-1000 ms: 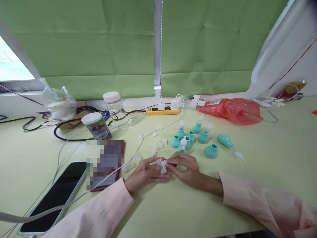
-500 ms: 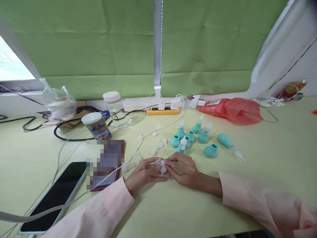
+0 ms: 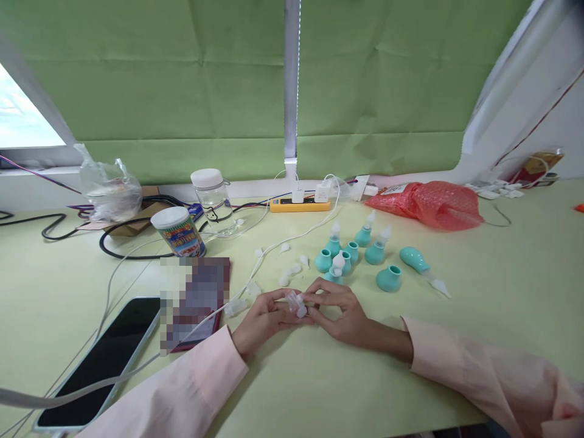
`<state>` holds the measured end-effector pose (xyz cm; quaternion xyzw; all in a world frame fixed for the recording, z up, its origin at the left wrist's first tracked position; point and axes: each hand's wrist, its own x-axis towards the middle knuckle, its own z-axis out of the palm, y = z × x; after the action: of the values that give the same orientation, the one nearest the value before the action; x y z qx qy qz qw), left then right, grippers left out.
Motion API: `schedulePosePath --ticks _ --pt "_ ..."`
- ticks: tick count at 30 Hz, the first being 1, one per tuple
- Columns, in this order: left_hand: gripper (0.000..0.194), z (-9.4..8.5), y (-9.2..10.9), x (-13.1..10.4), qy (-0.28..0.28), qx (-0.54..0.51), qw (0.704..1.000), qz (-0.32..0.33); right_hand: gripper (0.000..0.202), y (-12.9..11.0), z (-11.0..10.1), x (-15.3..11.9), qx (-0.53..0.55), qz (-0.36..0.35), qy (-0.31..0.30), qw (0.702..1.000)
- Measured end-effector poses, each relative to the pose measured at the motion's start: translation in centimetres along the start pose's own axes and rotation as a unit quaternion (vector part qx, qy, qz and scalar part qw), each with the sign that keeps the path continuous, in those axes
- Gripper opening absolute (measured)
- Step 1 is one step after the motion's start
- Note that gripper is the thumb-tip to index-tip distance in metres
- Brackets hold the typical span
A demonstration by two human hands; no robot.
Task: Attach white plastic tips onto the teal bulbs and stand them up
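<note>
A small clear plastic piece (image 3: 295, 303) lies across the fingers of my left hand (image 3: 264, 321), which are curled under and around it. My right hand (image 3: 340, 311) meets it from the right, thumb and fingertips pinched at its edge; its exact shape is partly hidden by the fingers. Just beyond my right hand stand several turquoise rubber bulbs (image 3: 323, 260), some topped with clear pointed nozzles (image 3: 385, 233). One open-necked bulb (image 3: 389, 278) stands apart, and another bulb (image 3: 413, 258) lies on its side with its nozzle. Loose translucent pieces (image 3: 236, 306) rest left of my hands.
To the left lie a black phone (image 3: 103, 359) and a dark red-edged device (image 3: 214, 286), crossed by a white cable (image 3: 274, 246). Behind stand a printed tub (image 3: 185, 234), a clear jar (image 3: 214, 204), a yellow power strip (image 3: 298, 207) and a red bubble-wrap bag (image 3: 442, 204).
My hands stay together in nearly the same place. The clear piece has turned slightly between my fingers, and my right fingertips have shifted a little. The bulbs have not moved.
</note>
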<state>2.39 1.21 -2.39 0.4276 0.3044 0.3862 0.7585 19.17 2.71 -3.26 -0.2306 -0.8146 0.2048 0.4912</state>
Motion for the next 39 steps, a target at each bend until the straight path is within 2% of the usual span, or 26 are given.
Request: schedulePosePath --ticks 3,6,9,11,13,15,17,19,22,24,26,30,33,35,39 --pt "0.029 0.4 0.2 -0.1 0.015 -0.014 1.0 -0.001 0.033 -0.4 0.0 0.0 -0.003 -0.017 0.044 0.999" --pt "0.039 0.6 0.5 -0.3 0.023 -0.008 1.0 -0.001 0.039 -1.0 -0.9 0.5 -0.073 -0.091 0.076 0.99" --pt "0.037 0.7 0.6 -0.3 0.042 0.015 0.999 0.001 0.033 -1.4 -2.8 1.9 -0.171 -0.156 0.081 0.969" --pt "0.032 0.8 0.6 -0.2 0.052 0.041 0.998 0.01 0.026 -1.4 -4.6 3.2 -0.239 -0.157 0.098 0.953" --pt "0.03 0.8 0.6 0.0 0.067 0.085 0.994 0.028 0.019 -1.1 -6.5 4.5 -0.289 -0.106 0.117 0.944" --pt "0.029 0.8 0.3 0.1 0.099 0.157 0.981 0.052 0.015 -0.5 -8.4 5.5 -0.331 -0.03 0.087 0.939" --pt "0.028 0.7 0.1 0.1 0.138 0.239 0.958 0.074 0.016 0.1 -9.8 6.0 -0.376 0.066 -0.005 0.924" --pt "0.027 0.4 -0.2 0.0 0.162 0.318 0.93 0.093 0.02 0.8 -10.7 6.0 -0.412 0.149 -0.11 0.892" --pt "0.024 -0.1 -0.5 -0.3 0.172 0.437 0.873 0.133 0.03 1.7 -11.1 5.8 -0.42 0.216 -0.23 0.851" --pt "0.023 -0.4 -0.6 -0.4 0.172 0.516 0.824 0.159 0.034 2.2 -11.0 5.7 -0.406 0.231 -0.266 0.843" --pt "0.023 -0.7 -0.7 -0.4 0.163 0.584 0.773 0.186 0.035 2.6 -10.9 5.6 -0.399 0.235 -0.275 0.843" --pt "0.025 -1.2 -0.7 -0.4 0.104 0.678 0.686 0.242 0.037 3.2 -10.6 5.7 -0.408 0.25 -0.281 0.832" --pt "0.032 -1.1 -0.4 -0.4 0.071 0.737 0.62 0.26 0.024 3.3 -10.3 5.7 -0.419 0.249 -0.301 0.82" --pt "0.032 -0.8 -0.3 -0.3 0.055 0.78 0.559 0.276 0.018 3.3 -10.0 5.7 -0.423 0.238 -0.317 0.815" --pt "0.028 -0.4 -0.4 -0.3 0.034 0.847 0.425 0.317 0.022 3.5 -9.8 5.5 -0.41 0.232 -0.319 0.822"
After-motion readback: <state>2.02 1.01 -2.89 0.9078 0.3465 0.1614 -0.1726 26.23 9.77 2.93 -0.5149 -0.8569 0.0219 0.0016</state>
